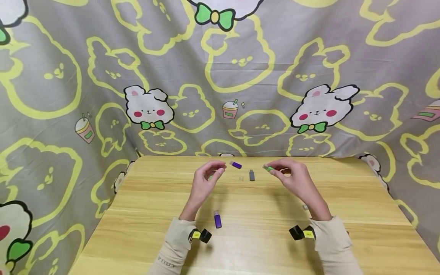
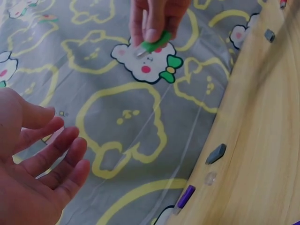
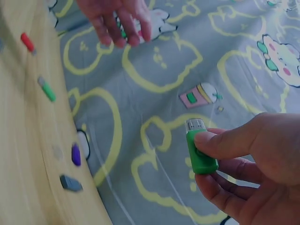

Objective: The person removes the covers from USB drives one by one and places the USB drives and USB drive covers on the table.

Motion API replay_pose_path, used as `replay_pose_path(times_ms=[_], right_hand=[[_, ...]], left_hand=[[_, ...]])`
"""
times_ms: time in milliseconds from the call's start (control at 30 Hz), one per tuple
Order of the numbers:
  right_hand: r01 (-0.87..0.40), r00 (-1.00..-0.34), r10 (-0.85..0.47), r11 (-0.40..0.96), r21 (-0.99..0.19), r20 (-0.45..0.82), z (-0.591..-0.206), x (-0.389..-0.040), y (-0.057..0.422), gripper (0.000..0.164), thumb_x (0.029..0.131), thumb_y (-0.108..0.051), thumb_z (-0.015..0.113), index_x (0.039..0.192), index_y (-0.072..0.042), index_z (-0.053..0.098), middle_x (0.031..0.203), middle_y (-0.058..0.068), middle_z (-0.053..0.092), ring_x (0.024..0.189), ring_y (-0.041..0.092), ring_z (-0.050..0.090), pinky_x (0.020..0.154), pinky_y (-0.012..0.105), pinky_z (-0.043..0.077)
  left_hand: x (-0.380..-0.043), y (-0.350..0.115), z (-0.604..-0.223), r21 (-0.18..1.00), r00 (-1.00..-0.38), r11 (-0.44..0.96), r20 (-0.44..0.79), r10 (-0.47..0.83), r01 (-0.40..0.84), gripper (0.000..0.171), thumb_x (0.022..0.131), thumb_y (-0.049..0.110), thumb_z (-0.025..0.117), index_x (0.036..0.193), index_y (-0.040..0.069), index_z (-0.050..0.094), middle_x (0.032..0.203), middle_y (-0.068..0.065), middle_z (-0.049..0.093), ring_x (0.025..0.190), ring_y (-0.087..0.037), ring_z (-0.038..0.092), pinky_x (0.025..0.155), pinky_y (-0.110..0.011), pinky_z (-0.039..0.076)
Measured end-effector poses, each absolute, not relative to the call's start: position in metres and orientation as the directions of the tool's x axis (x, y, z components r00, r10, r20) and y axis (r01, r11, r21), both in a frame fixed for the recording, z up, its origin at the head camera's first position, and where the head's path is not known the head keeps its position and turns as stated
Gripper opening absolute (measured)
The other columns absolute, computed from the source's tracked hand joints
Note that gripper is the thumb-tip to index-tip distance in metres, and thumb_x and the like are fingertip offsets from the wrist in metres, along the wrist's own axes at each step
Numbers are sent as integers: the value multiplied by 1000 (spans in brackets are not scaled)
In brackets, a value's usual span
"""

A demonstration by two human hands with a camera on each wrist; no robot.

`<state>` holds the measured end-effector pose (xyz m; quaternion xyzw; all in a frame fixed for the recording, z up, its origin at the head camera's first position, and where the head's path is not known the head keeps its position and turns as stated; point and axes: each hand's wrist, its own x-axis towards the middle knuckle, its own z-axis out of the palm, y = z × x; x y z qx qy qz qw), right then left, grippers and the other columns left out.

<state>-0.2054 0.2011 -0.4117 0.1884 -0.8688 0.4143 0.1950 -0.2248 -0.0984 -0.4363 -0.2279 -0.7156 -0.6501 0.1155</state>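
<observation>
My right hand (image 1: 292, 175) pinches a green USB flash drive (image 3: 201, 149) between thumb and fingers, above the table's far part. Its metal plug points up and away from the palm in the right wrist view. My left hand (image 1: 206, 179) is raised opposite, fingers loosely bent and nothing between them, as the left wrist view shows. A second green flash drive (image 3: 46, 89) lies on the table, mostly hidden behind the left hand in the head view. Between the hands lie a purple flash drive (image 1: 236, 165), a dark grey one (image 1: 252, 175) and a small clear piece (image 1: 241, 178).
Another purple flash drive (image 1: 218, 220) lies on the wooden table (image 1: 254, 244) near my left wrist. A small grey one (image 1: 305, 207) is beside the right forearm. A red flash drive (image 3: 27, 42) lies further left. A patterned curtain (image 1: 192, 76) hangs behind the table.
</observation>
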Motion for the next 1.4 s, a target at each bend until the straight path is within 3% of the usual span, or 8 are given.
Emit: replay_pose_path(times_ms=[167,433,733,967,1133,1400], right_hand=[[-490,-858,-156,536,-687,490,-411,-200,187,17,87,-2,81,102,-8,79,97,3,77,79,15,71,70,23,58],[-505,-855,-150,453,-734,496,-410,-194,167,15,86,-3,82,99,-9,80,93,-1,76,80,12,71,73,21,58],[-533,-844,-189,399,-746,502,-412,-194,150,15,85,-3,83,98,-9,81,93,-2,76,79,12,71,72,25,59],[-556,-830,-219,390,-734,512,-413,-192,140,13,86,-4,82,98,-10,80,93,-3,76,78,11,70,71,27,59],[-550,-835,-226,390,-739,502,-414,-192,136,13,87,-4,82,98,-9,79,93,-2,76,78,11,70,70,29,60],[-514,-858,-233,425,-745,458,-415,-192,133,12,88,-5,82,97,-10,77,91,-3,75,77,9,69,70,29,60]], left_hand=[[-221,-91,-435,892,-889,96,419,187,441,20,98,0,67,118,-4,70,114,-20,72,106,-37,69,92,-42,56],[-217,-79,-434,888,-883,126,408,230,443,18,98,-5,65,114,-9,70,110,-25,72,99,-42,69,89,-44,57],[-212,-70,-436,895,-873,83,402,277,438,18,97,7,71,114,0,74,108,-12,75,98,-27,71,91,-38,57],[-194,-62,-416,907,-889,87,380,254,412,18,95,-5,69,111,-10,70,105,-24,72,95,-39,70,91,-44,58],[-192,-61,-413,899,-886,94,398,237,429,14,93,-6,70,107,-10,71,102,-23,73,91,-35,70,86,-36,59],[-207,-63,-436,905,-898,116,376,228,409,13,93,-5,71,105,-8,73,101,-21,74,89,-30,70,84,-38,59]])
